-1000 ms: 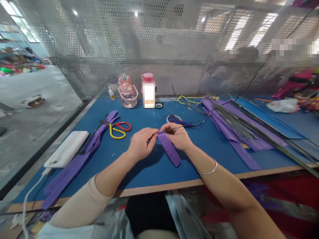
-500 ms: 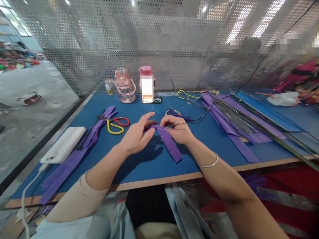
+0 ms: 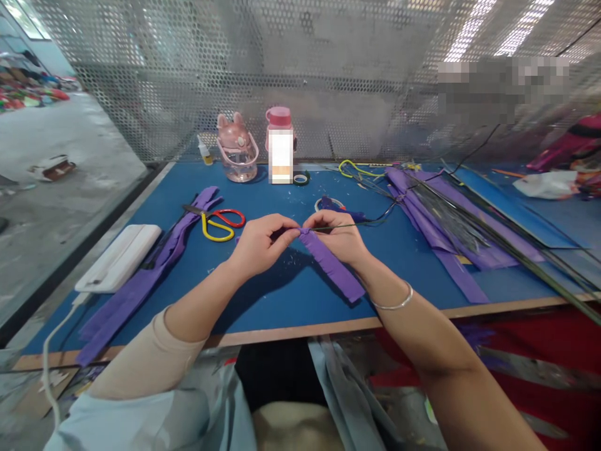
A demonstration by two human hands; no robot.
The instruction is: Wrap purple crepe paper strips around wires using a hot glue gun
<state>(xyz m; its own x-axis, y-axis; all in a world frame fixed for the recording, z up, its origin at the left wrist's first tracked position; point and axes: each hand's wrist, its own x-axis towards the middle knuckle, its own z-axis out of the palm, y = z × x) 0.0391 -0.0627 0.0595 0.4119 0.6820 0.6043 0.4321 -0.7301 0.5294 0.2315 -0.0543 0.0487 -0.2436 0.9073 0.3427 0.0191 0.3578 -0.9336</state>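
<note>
So both my grips are pinched tight, fingertips nearly meeting. Left grip (image 3: 263, 244) has thumb and finger clamped on the bunched top end of the purple strip (image 3: 335, 269); right grip (image 3: 339, 237) is closed on that same end, with a thin dark stem (image 3: 346, 225) running in beside it. The strip hangs at a slant over the counter (image 3: 282, 297), loose end toward me. For doing this bit well, I'd say pinch right at the gather, take small even tucks and don't yank, since the strip looks thin enough to tear.

Headcount: one strip in hand, one pair of scissors (image 3: 218, 224), two pink bottles (image 3: 238, 147), one little dropper bottle (image 3: 205, 151), one green tape roll (image 3: 301, 180), one white box (image 3: 119, 258). Stems in the pile (image 3: 451, 219) overlap, can't count those.
</note>
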